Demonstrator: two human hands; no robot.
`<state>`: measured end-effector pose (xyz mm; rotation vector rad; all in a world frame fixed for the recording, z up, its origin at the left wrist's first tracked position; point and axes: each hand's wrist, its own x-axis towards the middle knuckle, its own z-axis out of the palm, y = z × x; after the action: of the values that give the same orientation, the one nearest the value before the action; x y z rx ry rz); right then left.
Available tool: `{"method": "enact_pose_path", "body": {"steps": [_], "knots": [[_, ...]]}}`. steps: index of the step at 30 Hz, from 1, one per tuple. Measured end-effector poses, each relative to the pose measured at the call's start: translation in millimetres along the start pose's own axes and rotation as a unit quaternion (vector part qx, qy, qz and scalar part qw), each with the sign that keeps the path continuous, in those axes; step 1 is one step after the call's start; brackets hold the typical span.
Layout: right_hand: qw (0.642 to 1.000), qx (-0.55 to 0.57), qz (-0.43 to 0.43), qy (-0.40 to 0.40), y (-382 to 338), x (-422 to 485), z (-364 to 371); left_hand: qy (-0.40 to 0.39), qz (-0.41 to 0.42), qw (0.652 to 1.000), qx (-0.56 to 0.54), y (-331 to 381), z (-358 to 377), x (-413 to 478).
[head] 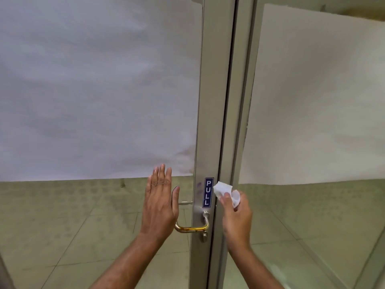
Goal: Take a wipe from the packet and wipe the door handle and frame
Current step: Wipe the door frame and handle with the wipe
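A glass door with a grey metal frame (212,101) stands in front of me. A worn brass lever handle (192,227) sticks out to the left from the frame, below a blue PULL sticker (208,192). My left hand (160,205) is flat against the glass with fingers spread upward, just left of the handle and partly covering it. My right hand (236,215) pinches a crumpled white wipe (226,192) and holds it against the frame's right edge beside the sticker. No packet is visible.
White paper (93,80) covers the upper glass of the door, and more paper covers the fixed pane (312,101) on the right. Tiled floor shows through the lower glass. A second grey upright (243,101) stands right of the door edge.
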<state>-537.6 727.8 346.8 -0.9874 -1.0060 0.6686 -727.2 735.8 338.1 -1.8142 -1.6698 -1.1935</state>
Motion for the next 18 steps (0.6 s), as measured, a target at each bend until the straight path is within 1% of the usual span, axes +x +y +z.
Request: {"method": "enact_pose_path", "body": {"steps": [2, 6, 10, 13, 15, 18], "knots": [[0.993, -0.063, -0.081, -0.059, 17, 7, 5, 0.005, -0.012, 1.000, -0.004, -1, 13, 4], [0.964, -0.149, -0.164, -0.143, 55, 35, 11, 0.017, -0.027, 0.999, 0.002, -5, 39, 8], [0.893, -0.266, -0.289, -0.219, 89, 62, 17, 0.029, -0.018, 0.999, 0.013, -9, 58, 11], [0.848, -0.295, -0.367, -0.243, 109, 77, 25, 0.036, -0.003, 0.999, 0.025, -16, 67, 14], [0.824, -0.317, -0.399, -0.249, 123, 87, 32, 0.041, 0.001, 0.999, 0.031, -21, 72, 16], [0.780, -0.377, -0.416, -0.275, 143, 98, 35, 0.047, 0.007, 0.998, 0.035, -28, 81, 20]]}}
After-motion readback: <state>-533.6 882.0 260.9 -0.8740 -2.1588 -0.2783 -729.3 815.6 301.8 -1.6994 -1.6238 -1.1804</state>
